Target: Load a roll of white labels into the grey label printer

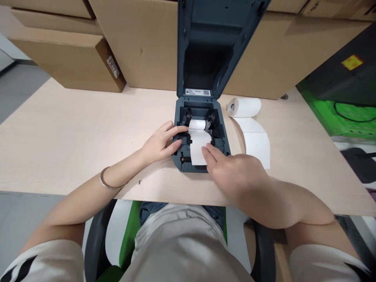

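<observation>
A dark blue-grey label printer (179, 164) stands on the table with its lid (216, 51) raised. Inside, a small roll of white label paper (197, 124) sits between two black holders, and a strip of label paper (198, 150) runs from it toward the printer's front. My left hand (160, 143) is at the printer's left side, fingers apart, the index fingertip beside the paper near the roll. My right hand (235, 172) reaches over the front right corner, two outstretched fingers lying on the strip's right edge. Its thumb is hidden.
Right of the printer, another label roll (248, 107) lies on the table (88, 137), its unrolled strip (256, 145) trailing forward. Cardboard boxes (85, 58) stand along the back. A dark panel (337, 70) and green surface (352, 117) are at far right.
</observation>
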Demonstrator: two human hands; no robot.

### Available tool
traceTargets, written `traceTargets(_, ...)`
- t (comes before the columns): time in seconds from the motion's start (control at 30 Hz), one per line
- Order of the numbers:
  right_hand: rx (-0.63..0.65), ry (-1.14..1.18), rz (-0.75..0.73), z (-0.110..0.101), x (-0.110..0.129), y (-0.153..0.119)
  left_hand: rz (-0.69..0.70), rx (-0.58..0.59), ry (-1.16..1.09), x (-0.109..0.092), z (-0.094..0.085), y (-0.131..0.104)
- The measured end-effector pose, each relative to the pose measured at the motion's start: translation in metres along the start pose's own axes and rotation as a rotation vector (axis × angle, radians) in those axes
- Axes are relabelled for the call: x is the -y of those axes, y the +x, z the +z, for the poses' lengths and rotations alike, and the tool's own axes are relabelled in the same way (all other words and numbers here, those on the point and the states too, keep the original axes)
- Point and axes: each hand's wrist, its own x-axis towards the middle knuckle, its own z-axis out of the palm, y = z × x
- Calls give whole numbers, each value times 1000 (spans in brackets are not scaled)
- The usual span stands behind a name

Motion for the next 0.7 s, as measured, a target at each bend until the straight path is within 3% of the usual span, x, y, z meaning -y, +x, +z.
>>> traceTargets(0.1, -72, -71, -39, 0, 2, -4, -3, -2, -2, -1, 0, 0)
traceTargets(0.3, -442, -152, -139, 16, 5, -9, -21, -2, -13, -2, -1, -1)
traceTargets(0.4, -527, -175, -167, 23, 6, -11, -41, 7, -15, -2, -2, -2)
traceTargets(0.53, -540, -176, -163, 20, 9, -23, -44, 9, -13, -2, -2, -2)
traceTargets(0.7, -375, -209, -360, 6, 16, -46, -33, -2, 4, -3, -1, -1)
